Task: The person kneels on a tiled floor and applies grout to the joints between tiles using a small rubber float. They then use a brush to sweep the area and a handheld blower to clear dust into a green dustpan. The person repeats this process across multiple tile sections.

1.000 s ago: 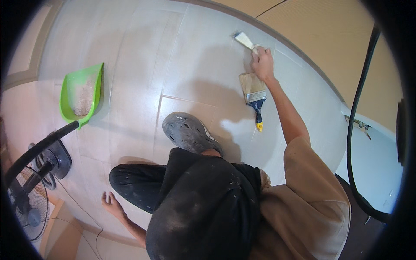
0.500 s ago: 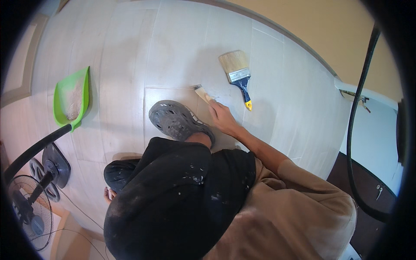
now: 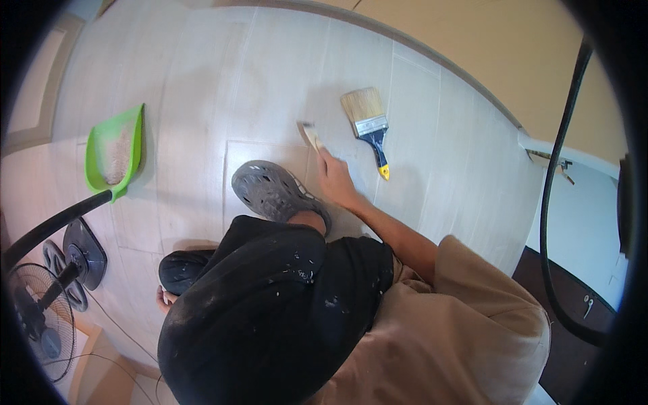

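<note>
Since a second ago, the right hand (image 3: 335,179) has travelled back toward the grey clog (image 3: 278,191) from beyond the paintbrush bristles, and the left hand (image 3: 164,299) has slipped mostly behind the bent knee. Just right of the clog, the right hand has its fingers wrapped around a pale scraper-like tool (image 3: 312,136), which points away from the body, its darker, blurred end lying beyond the clog; whether that end touches the floor I cannot tell. Only bent fingers of the left hand show, left of the clog and nearer the body, so I cannot tell whether they grip anything. Black trousers (image 3: 256,317) with white specks spread on the near side of the clog. Beyond and to its right, a wide flat paintbrush (image 3: 371,126) lies on the pale plank-patterned floor (image 3: 196,135), bristles pointing away, its blue handle tipped yellow. Well to the left of the clog sits a green dustpan (image 3: 139,142) holding pale debris (image 3: 116,162), a long black handle (image 3: 57,219) running from it. Nearer the body on that side stands a black fan (image 3: 86,253).
</note>
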Demonstrator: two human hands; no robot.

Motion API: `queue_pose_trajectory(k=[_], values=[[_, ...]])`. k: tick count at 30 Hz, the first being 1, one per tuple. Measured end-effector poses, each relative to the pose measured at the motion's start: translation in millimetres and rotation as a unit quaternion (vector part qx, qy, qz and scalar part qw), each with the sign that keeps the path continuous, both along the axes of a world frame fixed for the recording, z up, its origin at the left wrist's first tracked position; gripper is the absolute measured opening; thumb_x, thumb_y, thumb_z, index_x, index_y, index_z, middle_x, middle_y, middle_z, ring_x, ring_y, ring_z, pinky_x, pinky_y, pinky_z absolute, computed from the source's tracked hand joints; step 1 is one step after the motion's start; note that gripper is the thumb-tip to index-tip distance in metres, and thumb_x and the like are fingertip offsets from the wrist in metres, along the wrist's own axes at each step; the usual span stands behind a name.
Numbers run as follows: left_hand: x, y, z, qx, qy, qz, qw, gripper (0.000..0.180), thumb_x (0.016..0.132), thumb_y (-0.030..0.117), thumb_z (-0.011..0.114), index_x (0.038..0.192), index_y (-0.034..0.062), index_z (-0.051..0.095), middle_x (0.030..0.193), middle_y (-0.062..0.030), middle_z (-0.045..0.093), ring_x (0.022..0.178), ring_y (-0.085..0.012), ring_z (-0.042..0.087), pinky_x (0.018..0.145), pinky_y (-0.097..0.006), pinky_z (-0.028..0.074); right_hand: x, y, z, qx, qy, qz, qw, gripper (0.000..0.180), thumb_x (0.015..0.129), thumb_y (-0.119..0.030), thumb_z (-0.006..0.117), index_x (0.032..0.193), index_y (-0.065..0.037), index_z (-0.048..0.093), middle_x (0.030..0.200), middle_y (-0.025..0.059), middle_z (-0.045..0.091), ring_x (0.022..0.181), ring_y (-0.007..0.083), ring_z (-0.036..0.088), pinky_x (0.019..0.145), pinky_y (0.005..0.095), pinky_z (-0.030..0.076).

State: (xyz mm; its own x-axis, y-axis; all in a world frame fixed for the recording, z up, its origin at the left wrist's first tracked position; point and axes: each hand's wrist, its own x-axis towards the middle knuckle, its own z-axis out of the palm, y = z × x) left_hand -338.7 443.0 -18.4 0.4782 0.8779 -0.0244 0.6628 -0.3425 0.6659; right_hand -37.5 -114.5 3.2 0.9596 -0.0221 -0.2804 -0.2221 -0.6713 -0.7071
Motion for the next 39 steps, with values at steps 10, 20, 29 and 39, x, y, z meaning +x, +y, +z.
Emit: queue_pose_trajectory(k=[10, 20, 29, 39], values=[[6.4, -8.5, 5.9, -0.003, 0.003, 0.005, 1.000, 0.039, 0.098, 0.009, 0.059, 0.137, 0.0064, 0.060, 0.131, -0.0141, 0.062, 0.110, -0.0232, 0.064, 0.093, -0.034, 0.054, 11.0, 22.9, 5.7, 0.017, 0.019, -0.086, 0.996, 0.035, 0.105, -0.020, 0.047, 0.131, 0.002, 0.057, 0.082, 0.0349, 0.064, 0.081, 0.0533, 0.065, 0.070, 0.0594, 0.048], [8.9, -14.2, 8.4, 0.019, 0.041, 0.006, 0.999, 0.038, 0.099, 0.008, 0.054, 0.136, 0.0061, 0.061, 0.132, -0.0174, 0.062, 0.109, -0.0237, 0.065, 0.095, -0.034, 0.053, 26.7, 14.6, -8.4, -0.009, -0.036, -0.076, 0.996, 0.029, 0.106, -0.017, 0.047, 0.126, 0.001, 0.058, 0.078, 0.0333, 0.062, 0.078, 0.0531, 0.065, 0.066, 0.0599, 0.047], [15.7, -17.2, 23.9, 0.108, 0.027, -0.030, 0.993, 0.041, 0.097, 0.004, 0.052, 0.137, 0.0035, 0.059, 0.134, -0.0181, 0.060, 0.118, -0.0293, 0.063, 0.101, -0.038, 0.050, 35.7, 23.4, -17.8, -0.015, -0.048, -0.076, 0.996, 0.036, 0.106, -0.020, 0.047, 0.133, 0.001, 0.058, 0.077, 0.0325, 0.063, 0.075, 0.0511, 0.067, 0.067, 0.0589, 0.049], [45.9, -59.8, 47.2, 0.090, 0.016, 0.008, 0.996, 0.039, 0.096, 0.005, 0.048, 0.132, 0.0021, 0.062, 0.128, -0.0178, 0.064, 0.118, -0.0289, 0.062, 0.103, -0.039, 0.048, 71.7, 8.4, -11.9, -0.021, -0.031, -0.066, 0.997, 0.031, 0.105, -0.017, 0.048, 0.126, 0.003, 0.056, 0.077, 0.0339, 0.064, 0.076, 0.0534, 0.066, 0.065, 0.0599, 0.050]])
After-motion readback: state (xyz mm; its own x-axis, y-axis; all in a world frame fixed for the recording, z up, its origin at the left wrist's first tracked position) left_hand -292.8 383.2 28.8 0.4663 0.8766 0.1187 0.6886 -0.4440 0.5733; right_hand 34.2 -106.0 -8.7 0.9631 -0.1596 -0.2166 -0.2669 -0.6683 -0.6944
